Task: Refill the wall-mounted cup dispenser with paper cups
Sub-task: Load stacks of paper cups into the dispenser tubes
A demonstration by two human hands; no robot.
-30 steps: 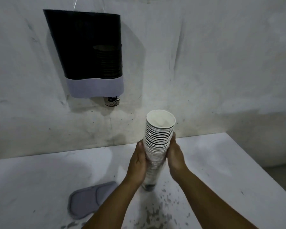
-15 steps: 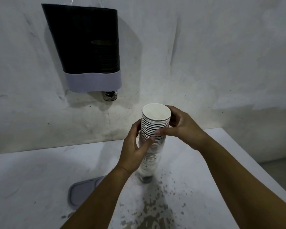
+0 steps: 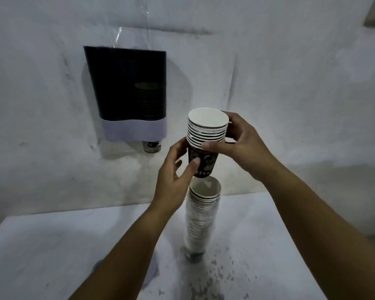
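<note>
A short stack of paper cups (image 3: pixel 206 135), white inside with a dark printed bottom cup, hangs in the air above the tall remaining cup stack (image 3: pixel 200 219) standing on the white table (image 3: pixel 52 245). My right hand (image 3: pixel 240 144) grips the short stack by its rims from the right. My left hand (image 3: pixel 173 176) holds the printed bottom cup from the left, thumb on its front. The wall-mounted dispenser (image 3: pixel 128 92), dark with a pale lower band, hangs on the wall up and left; a few cups show dimly inside it and one pokes out below.
A grey lid (image 3: pixel 152 276) lies on the table, mostly hidden by my left forearm. Dark specks are scattered over the table in front of the tall stack. The white wall (image 3: pixel 290 83) rises right behind the table.
Both hands have lifted a short batch of cups off the top of the tall stack. The batch now hangs clear above it, and the view has tilted down.
</note>
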